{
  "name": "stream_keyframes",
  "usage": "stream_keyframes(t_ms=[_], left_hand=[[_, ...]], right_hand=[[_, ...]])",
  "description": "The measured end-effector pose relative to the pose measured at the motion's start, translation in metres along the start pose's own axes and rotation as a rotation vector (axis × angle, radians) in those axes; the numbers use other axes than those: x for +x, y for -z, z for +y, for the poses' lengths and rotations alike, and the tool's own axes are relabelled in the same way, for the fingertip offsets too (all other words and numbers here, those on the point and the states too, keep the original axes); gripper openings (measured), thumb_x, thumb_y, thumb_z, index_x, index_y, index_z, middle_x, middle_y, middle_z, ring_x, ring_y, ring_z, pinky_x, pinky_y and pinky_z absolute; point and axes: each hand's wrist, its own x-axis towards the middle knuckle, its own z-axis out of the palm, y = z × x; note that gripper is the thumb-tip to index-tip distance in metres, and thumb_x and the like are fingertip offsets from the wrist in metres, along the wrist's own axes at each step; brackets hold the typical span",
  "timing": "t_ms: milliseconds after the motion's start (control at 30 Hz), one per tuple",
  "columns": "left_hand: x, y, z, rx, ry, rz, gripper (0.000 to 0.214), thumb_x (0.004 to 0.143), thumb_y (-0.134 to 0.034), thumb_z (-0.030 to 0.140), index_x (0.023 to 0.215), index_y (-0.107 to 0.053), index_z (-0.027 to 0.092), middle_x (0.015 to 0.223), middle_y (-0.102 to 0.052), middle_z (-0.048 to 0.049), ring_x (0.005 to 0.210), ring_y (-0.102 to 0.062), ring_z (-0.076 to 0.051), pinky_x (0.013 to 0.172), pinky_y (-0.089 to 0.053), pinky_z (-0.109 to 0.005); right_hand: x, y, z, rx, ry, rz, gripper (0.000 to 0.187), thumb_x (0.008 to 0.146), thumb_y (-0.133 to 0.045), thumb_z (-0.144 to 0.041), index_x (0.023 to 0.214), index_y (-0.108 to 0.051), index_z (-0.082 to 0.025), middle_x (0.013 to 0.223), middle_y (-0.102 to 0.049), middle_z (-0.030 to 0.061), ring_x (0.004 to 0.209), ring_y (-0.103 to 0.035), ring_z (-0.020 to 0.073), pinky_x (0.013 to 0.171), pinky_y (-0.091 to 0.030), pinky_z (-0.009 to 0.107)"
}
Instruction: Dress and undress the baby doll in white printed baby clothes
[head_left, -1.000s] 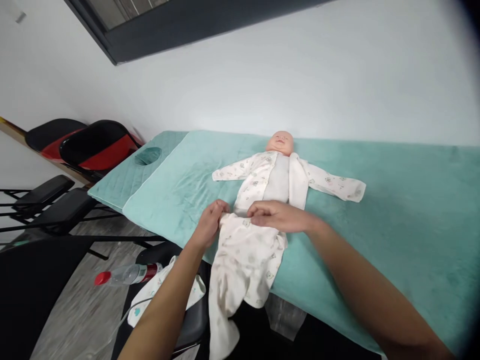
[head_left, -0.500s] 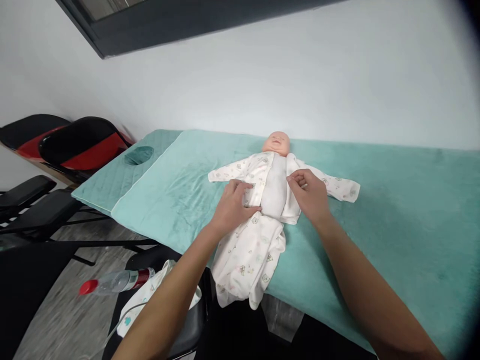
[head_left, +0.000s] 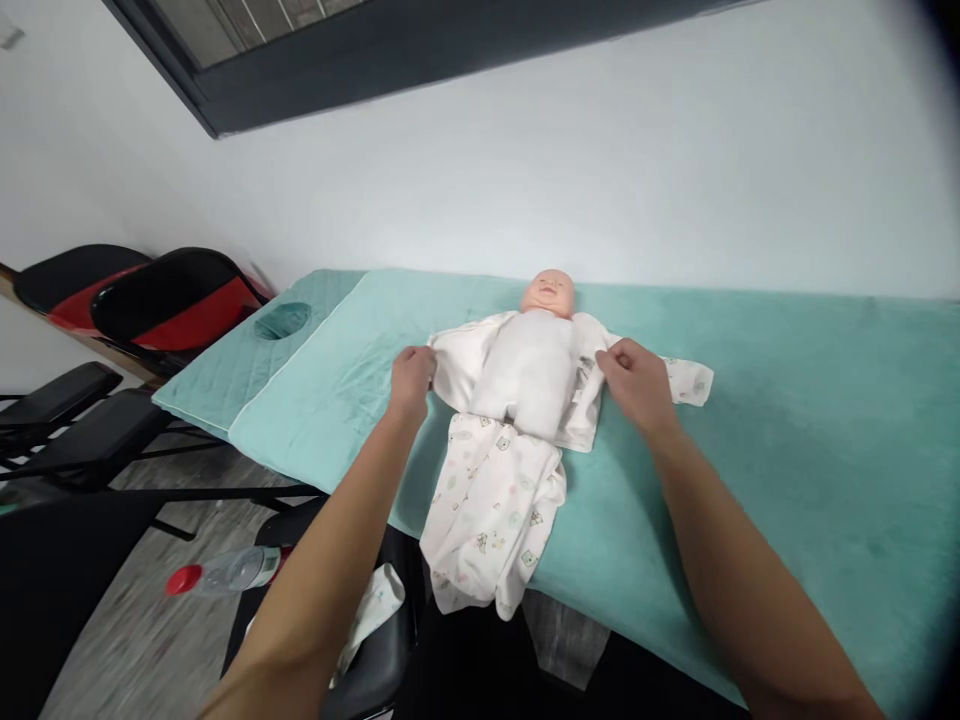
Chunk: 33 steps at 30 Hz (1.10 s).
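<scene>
A baby doll (head_left: 549, 290) lies face up, its white cloth torso (head_left: 521, 365) bare between the two spread front halves of a white printed baby jacket (head_left: 459, 360). My left hand (head_left: 411, 382) is closed on the edge of the jacket's left-hand front, holding it out to the side. On the other side my right hand (head_left: 636, 383) pinches the right-hand front near the sleeve, which stretches out flat beyond it. White printed baby pants (head_left: 491, 510) cover the doll's lower part and hang over the table's front edge. The left-hand sleeve is hidden.
The doll lies on a green padded massage table (head_left: 810, 430) with a face hole (head_left: 283, 320), against a white wall. Black and red chairs (head_left: 176, 305) stand at the left. Below, a red-capped plastic bottle (head_left: 232, 570) and a white cloth (head_left: 379, 600) lie on a black seat.
My left hand has moved left, pulling the jacket's front off the torso and folding it outward. My right hand has shifted slightly right and lifts the other front. More of the torso shows.
</scene>
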Motion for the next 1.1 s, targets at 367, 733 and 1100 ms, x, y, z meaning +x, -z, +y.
stream_keyframes(t_ms=[367, 733, 1100], left_hand=[[-0.05, 0.032, -0.031, -0.018, -0.249, -0.646, 0.013, 0.085, -0.062, 0.03, 0.094, -0.066, 0.02, 0.112, -0.062, -0.0082, 0.105, -0.059, -0.022, 0.091, -0.048, -0.035], [-0.071, 0.066, 0.013, 0.467, -0.646, -1.041, 0.013, 0.088, -0.065, 0.034, 0.096, -0.07, 0.025, 0.159, -0.031, -0.0069, 0.149, -0.027, -0.031, 0.113, -0.041, -0.045], [-0.078, 0.029, -0.009, 0.4, -0.666, -0.456, 0.023, 0.087, -0.047, 0.012, 0.107, -0.052, 0.022, 0.109, -0.07, -0.0058, 0.095, -0.065, -0.021, 0.082, -0.049, -0.034]], right_hand=[[-0.016, 0.007, -0.016, -0.155, 0.348, -0.249, 0.016, 0.092, -0.059, -0.036, 0.084, -0.062, -0.023, 0.078, -0.065, 0.0001, 0.071, -0.056, 0.0167, 0.065, -0.036, 0.03], [-0.055, -0.023, -0.046, -0.038, 0.798, -0.659, 0.028, 0.081, -0.073, -0.055, 0.086, -0.072, -0.027, 0.125, -0.065, -0.0006, 0.127, -0.047, 0.0259, 0.102, -0.029, 0.045], [-0.061, -0.03, -0.052, 0.195, 0.568, -0.523, 0.02, 0.076, -0.057, -0.01, 0.072, -0.042, -0.023, 0.099, -0.064, 0.0021, 0.09, -0.06, 0.0189, 0.092, -0.042, 0.038]])
